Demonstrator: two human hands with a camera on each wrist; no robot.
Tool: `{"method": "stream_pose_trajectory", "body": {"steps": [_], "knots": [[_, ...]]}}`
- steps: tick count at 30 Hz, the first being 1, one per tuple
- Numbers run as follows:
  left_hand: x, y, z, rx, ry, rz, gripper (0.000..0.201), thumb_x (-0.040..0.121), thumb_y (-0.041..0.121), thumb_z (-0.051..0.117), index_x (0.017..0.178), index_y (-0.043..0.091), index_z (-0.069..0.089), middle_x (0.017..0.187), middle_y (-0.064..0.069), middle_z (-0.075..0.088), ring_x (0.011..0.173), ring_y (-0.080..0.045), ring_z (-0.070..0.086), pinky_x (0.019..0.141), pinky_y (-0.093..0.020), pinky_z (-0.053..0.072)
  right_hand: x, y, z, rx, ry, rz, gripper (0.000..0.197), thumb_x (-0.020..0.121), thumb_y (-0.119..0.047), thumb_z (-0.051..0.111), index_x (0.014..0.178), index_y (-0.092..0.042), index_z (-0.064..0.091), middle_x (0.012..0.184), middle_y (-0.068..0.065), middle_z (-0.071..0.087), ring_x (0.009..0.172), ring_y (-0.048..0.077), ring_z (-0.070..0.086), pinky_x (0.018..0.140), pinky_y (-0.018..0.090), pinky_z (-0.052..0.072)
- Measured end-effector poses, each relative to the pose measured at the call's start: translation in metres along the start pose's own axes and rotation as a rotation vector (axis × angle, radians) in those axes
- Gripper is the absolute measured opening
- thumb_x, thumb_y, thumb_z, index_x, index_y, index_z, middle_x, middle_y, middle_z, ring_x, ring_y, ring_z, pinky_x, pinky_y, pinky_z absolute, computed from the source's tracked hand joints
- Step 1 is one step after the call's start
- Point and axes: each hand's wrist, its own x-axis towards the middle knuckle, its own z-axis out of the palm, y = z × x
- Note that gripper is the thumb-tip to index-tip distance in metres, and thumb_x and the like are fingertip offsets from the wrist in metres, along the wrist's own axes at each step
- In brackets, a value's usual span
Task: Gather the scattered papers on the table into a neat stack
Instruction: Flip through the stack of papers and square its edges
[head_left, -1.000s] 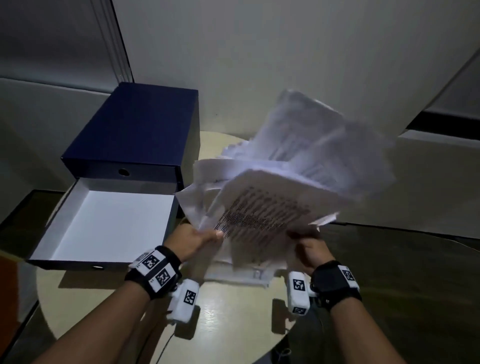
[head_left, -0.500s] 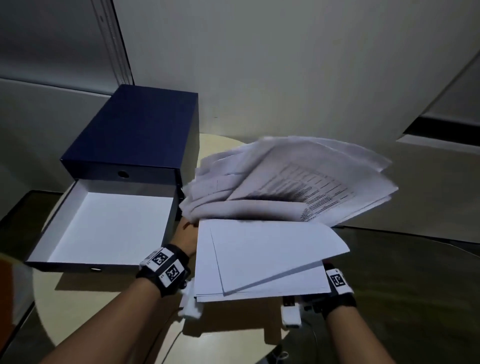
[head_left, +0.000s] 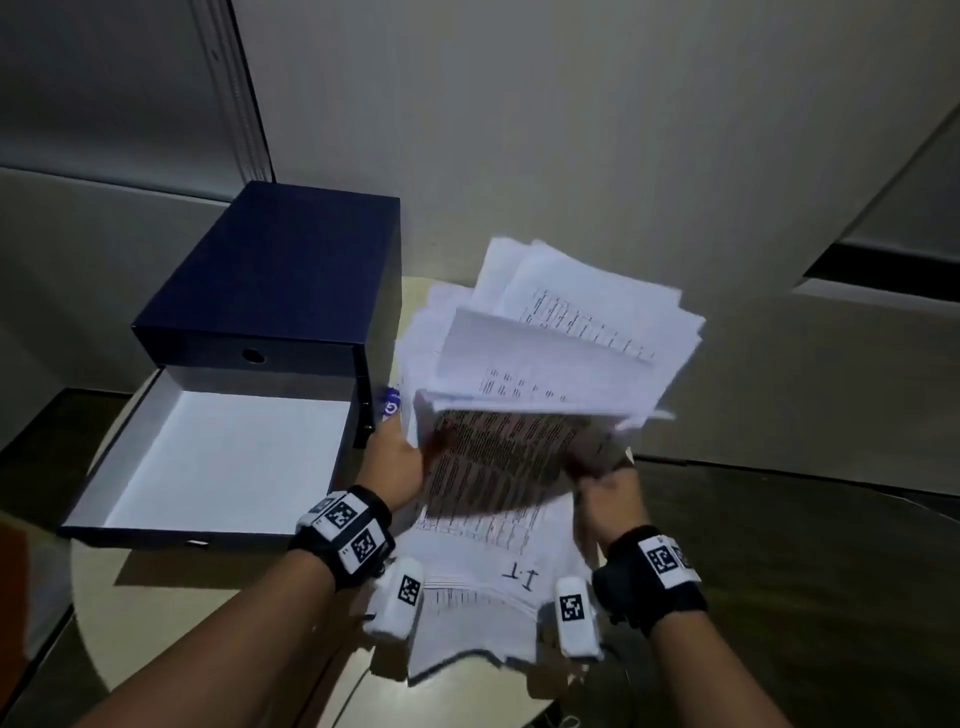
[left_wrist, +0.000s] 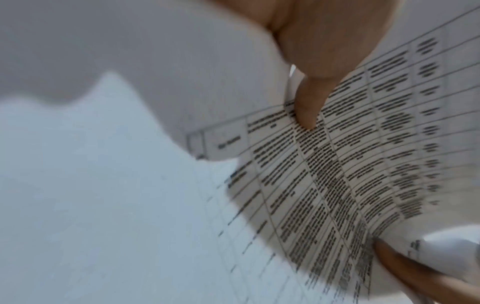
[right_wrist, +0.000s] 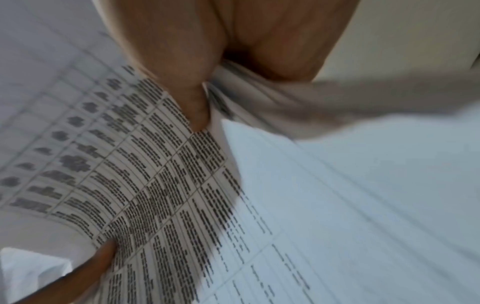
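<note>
Left hand: the left hand (head_left: 397, 467) is gripping the left edge of the bundle of papers (head_left: 524, 415); in the left wrist view its thumb (left_wrist: 309, 107) is pressing on a printed table sheet (left_wrist: 350, 164), while the other fingers are hidden behind the sheets.
Right hand: the right hand (head_left: 608, 488) is pinching the bundle's right edge; the right wrist view is showing the thumb on top and the fingers curling under the pages.
Papers: the sheets are being held up above the round table (head_left: 208, 597), fanning unevenly and blurring; their print is too smeared to read.
Lower sheets: more papers (head_left: 483, 587) are lying between the wrists, partly covered by the wrist cameras.
Box: a dark blue box (head_left: 275, 275) is standing left of the papers, its white-lined drawer (head_left: 218, 462) pulled out.
Hidden: a small purple object (head_left: 390, 410) is peeking out beside the box, unidentifiable.
</note>
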Motion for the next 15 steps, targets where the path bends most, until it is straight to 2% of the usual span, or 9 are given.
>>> {"method": "stream_pose_trajectory", "body": {"steps": [2,3,5,6,8,10,12,13,15], "knots": [[-0.014,0.016,0.0,-0.035,0.002,0.002,0.024,0.088,0.021,0.071,0.111,0.015,0.067,0.1,-0.005,0.075,0.095,-0.022,0.071,0.083,-0.034,0.058,-0.005,-0.004,-0.002,0.035,0.039,0.057,0.022,0.091,-0.026,0.068,0.102,-0.011,0.056,0.078,-0.003,0.06,0.066,0.012,0.054,0.064,0.027,0.046],[-0.02,0.023,0.0,-0.063,0.011,0.024,0.024,0.085,0.02,0.074,0.108,0.015,0.067,0.099,-0.005,0.074,0.095,-0.021,0.07,0.084,-0.034,0.057,-0.006,-0.006,-0.005,0.022,0.064,0.067,0.026,0.091,-0.031,0.068,0.091,-0.01,0.053,0.072,-0.006,0.055,0.063,0.007,0.049,0.067,0.028,0.042],[-0.028,0.034,-0.003,-0.131,0.023,0.045,0.021,0.084,0.016,0.075,0.102,0.022,0.066,0.096,0.006,0.071,0.089,-0.007,0.067,0.083,-0.025,0.056,-0.006,-0.012,-0.013,-0.012,0.097,0.034,0.033,0.088,-0.033,0.07,0.067,-0.017,0.05,0.053,-0.014,0.053,0.054,0.003,0.047,0.061,0.025,0.038],[-0.03,0.036,-0.005,-0.145,0.009,0.019,0.023,0.083,0.014,0.075,0.102,0.023,0.065,0.096,0.01,0.069,0.089,-0.003,0.065,0.08,-0.018,0.055,-0.007,-0.017,-0.015,-0.019,0.097,0.061,0.036,0.086,-0.035,0.072,0.062,-0.016,0.053,0.047,-0.013,0.053,0.053,0.007,0.049,0.058,0.025,0.037],[-0.03,0.039,-0.01,-0.19,-0.036,-0.01,0.03,0.082,0.009,0.074,0.107,0.023,0.067,0.097,0.014,0.069,0.096,-0.005,0.066,0.072,-0.005,0.05,-0.003,-0.013,-0.019,-0.101,0.071,0.137,0.042,0.085,-0.042,0.071,0.062,-0.009,0.059,0.053,-0.001,0.056,0.057,0.017,0.05,0.055,0.027,0.038],[-0.029,0.033,-0.013,-0.21,-0.087,-0.045,0.034,0.08,0.004,0.074,0.109,0.021,0.067,0.096,0.016,0.072,0.096,0.0,0.068,0.07,-0.003,0.049,-0.002,-0.007,-0.019,-0.188,0.03,0.137,0.046,0.086,-0.04,0.07,0.055,-0.011,0.053,0.053,0.003,0.054,0.057,0.02,0.048,0.061,0.031,0.042],[-0.026,0.023,-0.013,-0.24,-0.122,-0.077,0.051,0.076,-0.001,0.077,0.122,0.009,0.061,0.108,0.004,0.072,0.104,-0.008,0.068,0.08,-0.015,0.055,0.0,0.005,-0.018,-0.19,0.039,0.126,0.047,0.089,-0.029,0.07,0.05,-0.015,0.047,0.038,-0.008,0.051,0.051,0.015,0.05,0.067,0.032,0.041],[-0.026,0.02,-0.012,-0.252,-0.118,-0.102,0.053,0.071,0.0,0.081,0.12,0.007,0.061,0.108,0.0,0.072,0.108,-0.016,0.067,0.088,-0.025,0.056,0.002,0.014,-0.017,-0.17,0.046,0.133,0.046,0.09,-0.024,0.069,0.051,-0.015,0.047,0.032,-0.009,0.048,0.047,0.012,0.049,0.067,0.031,0.04],[-0.027,0.018,-0.011,-0.244,-0.078,-0.135,0.038,0.067,0.006,0.081,0.102,0.011,0.068,0.1,0.0,0.073,0.107,-0.026,0.067,0.098,-0.041,0.052,0.002,0.024,-0.013,-0.104,0.074,0.16,0.038,0.09,-0.02,0.069,0.056,-0.013,0.053,0.034,-0.009,0.052,0.052,0.015,0.05,0.065,0.029,0.042]]}}
